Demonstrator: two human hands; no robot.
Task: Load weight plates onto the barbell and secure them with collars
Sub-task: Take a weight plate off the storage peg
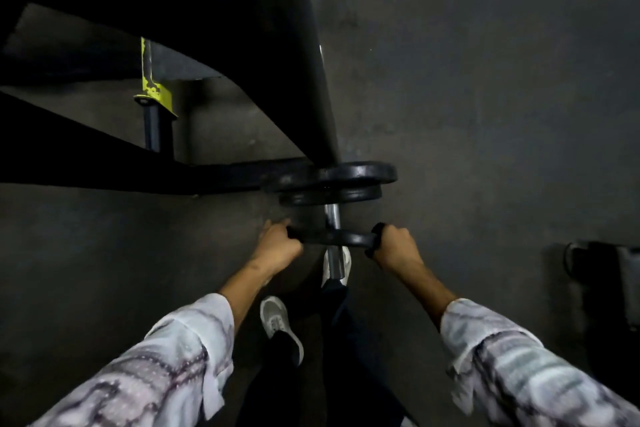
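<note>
Black iron plate (334, 238) sits threaded on barbell sleeve (333, 218), apart from two loaded plates (329, 184); left hand (277, 246) and right hand (394, 246) curl round opposite rims, likely keeping it square for sliding inward

Both arms reaching forward toward 12 o'clock. Left hand (278, 246) gripping plate (332, 237) edge at 9 o'clock, right hand (394, 246) gripping at 3 o'clock.

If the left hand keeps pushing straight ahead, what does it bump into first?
Probably the smaller of two plates already on the bar. The left hand and right hand grip a plate on the sleeve; depth is unclear.
</note>
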